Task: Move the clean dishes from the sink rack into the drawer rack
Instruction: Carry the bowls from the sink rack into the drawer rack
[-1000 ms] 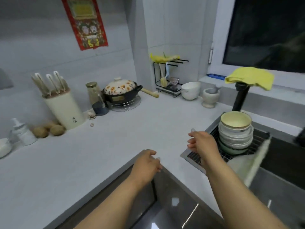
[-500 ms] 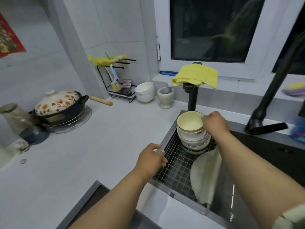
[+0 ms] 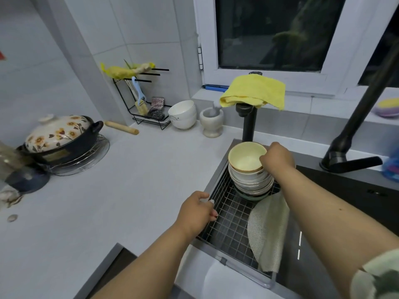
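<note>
A stack of several bowls stands at the far end of the wire sink rack. The top one is a pale yellow bowl, slightly tilted. My right hand grips its right rim, thumb inside the bowl. My left hand rests loosely curled at the rack's left edge and holds nothing. A speckled plate leans on edge in the rack's right side. The drawer rack is out of sight; only a dark gap under the counter edge shows.
A black faucet post under a yellow cloth stands just behind the bowls. A second black tap slants at the right. On the counter are a mortar, white bowls, a small rack, a rolling pin and a floral pot.
My view swung right from the counter to the sink. My right hand reached over the stack and took the top bowl's rim, tilting it. My left hand moved to the rack's edge.
</note>
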